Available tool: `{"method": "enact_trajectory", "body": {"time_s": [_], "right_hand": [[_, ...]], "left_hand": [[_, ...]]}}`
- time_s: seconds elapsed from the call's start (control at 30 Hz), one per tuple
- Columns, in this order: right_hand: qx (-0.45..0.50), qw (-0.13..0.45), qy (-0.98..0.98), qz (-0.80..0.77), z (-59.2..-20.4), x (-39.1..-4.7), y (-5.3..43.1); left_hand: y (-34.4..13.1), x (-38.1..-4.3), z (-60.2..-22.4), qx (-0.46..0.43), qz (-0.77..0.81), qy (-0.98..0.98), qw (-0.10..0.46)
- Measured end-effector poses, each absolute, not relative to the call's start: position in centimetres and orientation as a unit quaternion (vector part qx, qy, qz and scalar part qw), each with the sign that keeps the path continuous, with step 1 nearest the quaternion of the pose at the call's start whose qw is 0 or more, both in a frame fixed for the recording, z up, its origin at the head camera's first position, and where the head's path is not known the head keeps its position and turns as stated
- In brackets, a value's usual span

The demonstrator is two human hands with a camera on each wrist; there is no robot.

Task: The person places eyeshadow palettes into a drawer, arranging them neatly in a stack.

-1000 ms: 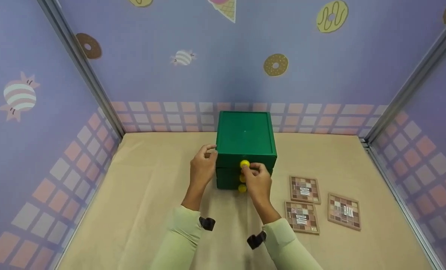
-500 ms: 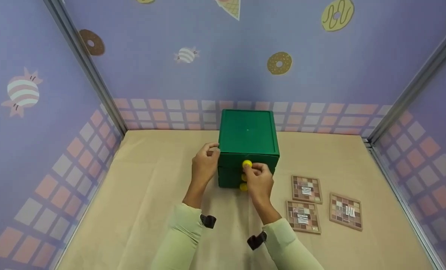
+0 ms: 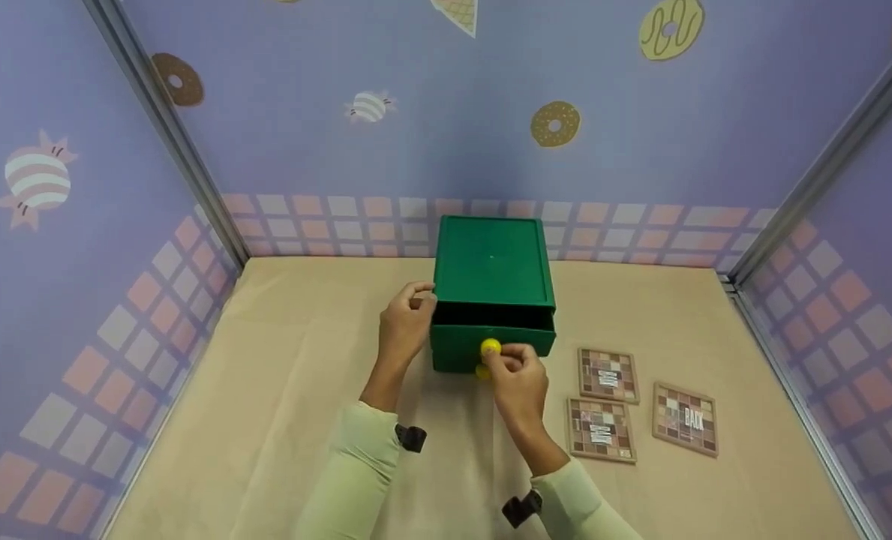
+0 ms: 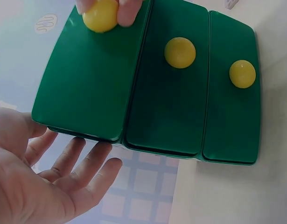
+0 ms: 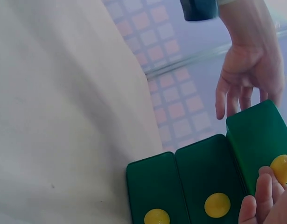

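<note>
A green chest of three drawers (image 3: 493,259) stands near the back wall in the head view. Its top drawer (image 3: 453,341) is pulled partway out, with a dark gap behind its front. My right hand (image 3: 521,382) pinches the top drawer's yellow knob (image 3: 491,346) between thumb and fingers. At the chest's left side, my left hand (image 3: 406,322) touches the edge with extended fingers, as the left wrist view also shows. There, the middle knob (image 4: 179,52) and the bottom knob (image 4: 242,73) sit on closed drawers. The inside of the top drawer is too dark to make out.
Three flat palette-like squares with checkered tops lie right of the chest: one at the back (image 3: 607,373), one in front (image 3: 602,430), one farther right (image 3: 686,418). A beige cloth (image 3: 280,420) covers the table. Patterned walls (image 3: 476,150) enclose the back and sides.
The top drawer has slid out toward me, with my right hand drawing its knob forward. My left hand stays at the chest's left side.
</note>
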State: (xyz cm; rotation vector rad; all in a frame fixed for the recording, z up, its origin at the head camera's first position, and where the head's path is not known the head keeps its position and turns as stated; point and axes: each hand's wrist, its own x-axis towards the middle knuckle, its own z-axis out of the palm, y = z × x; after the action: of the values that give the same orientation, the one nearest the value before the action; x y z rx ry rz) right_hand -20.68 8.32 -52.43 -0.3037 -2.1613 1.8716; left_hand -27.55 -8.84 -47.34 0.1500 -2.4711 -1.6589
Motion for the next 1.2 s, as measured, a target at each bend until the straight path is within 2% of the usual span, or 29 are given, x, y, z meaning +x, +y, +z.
{"method": "enact_trajectory", "body": {"time_s": [0.5, 0.97, 1.2], "right_hand": [[-0.109, 0.140, -0.732, 0.658, -52.6, -16.3, 8.2], [-0.141, 0.106, -0.727, 0.664, -53.2, -13.0, 8.3], [-0.120, 0.078, -0.732, 0.666, -53.4, -12.4, 8.8]], "left_hand": [[-8.7, -28.1, -46.7, 0.044, -0.531, -0.842, 0.083], [-8.8, -27.5, -47.1, 0.046, -0.530, -0.843, 0.083], [-8.7, -27.3, -47.4, 0.049, -0.535, -0.839, 0.084]]}}
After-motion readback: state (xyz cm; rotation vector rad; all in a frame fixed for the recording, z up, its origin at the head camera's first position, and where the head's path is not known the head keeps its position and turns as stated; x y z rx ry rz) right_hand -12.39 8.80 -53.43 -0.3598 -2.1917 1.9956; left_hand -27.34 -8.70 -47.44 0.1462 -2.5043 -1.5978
